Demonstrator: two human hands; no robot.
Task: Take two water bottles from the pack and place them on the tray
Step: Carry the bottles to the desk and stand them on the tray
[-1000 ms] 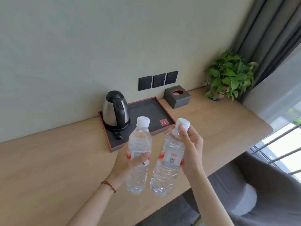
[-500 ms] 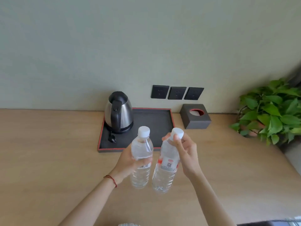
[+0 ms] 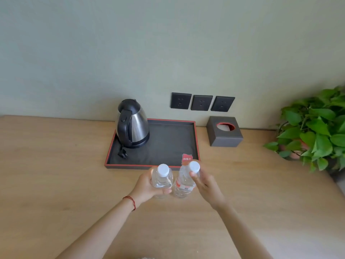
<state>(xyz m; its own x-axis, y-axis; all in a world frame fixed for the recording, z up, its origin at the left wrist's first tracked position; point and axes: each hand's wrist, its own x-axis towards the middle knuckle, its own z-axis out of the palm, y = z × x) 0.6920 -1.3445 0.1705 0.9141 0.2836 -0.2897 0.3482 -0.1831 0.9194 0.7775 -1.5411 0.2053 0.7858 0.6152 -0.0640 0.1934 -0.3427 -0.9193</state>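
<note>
Two clear water bottles with white caps, held side by side above the wooden desk (image 3: 56, 174), just short of the near rim of the tray (image 3: 168, 144) and not yet on it. Left hand (image 3: 147, 186) wrapped around the body of the left bottle (image 3: 162, 179), fingers curled behind it and thumb pressed across the lower front; a firm, closed grasp, bottle upright as seen from above. A red string bracelet (image 3: 130, 200) on that wrist. Right hand (image 3: 207, 186) closed around the right bottle (image 3: 184, 182) higher up, near the shoulder and neck, thumb lying just under the cap; red-and-white label showing below the fingers, bottle leaning slightly toward the left one. Bottle bodies nearly touching; whether in actual contact, unclear. On the dark, red-edged tray, a steel kettle (image 3: 133, 124) at the left rear with its plug lying in front, and a small red tag (image 3: 186, 158) at the near right corner, just beyond the right bottle's cap. Beside the tray on the right, a grey tissue box (image 3: 224, 132); farther right, a leafy green plant (image 3: 315, 128).
</note>
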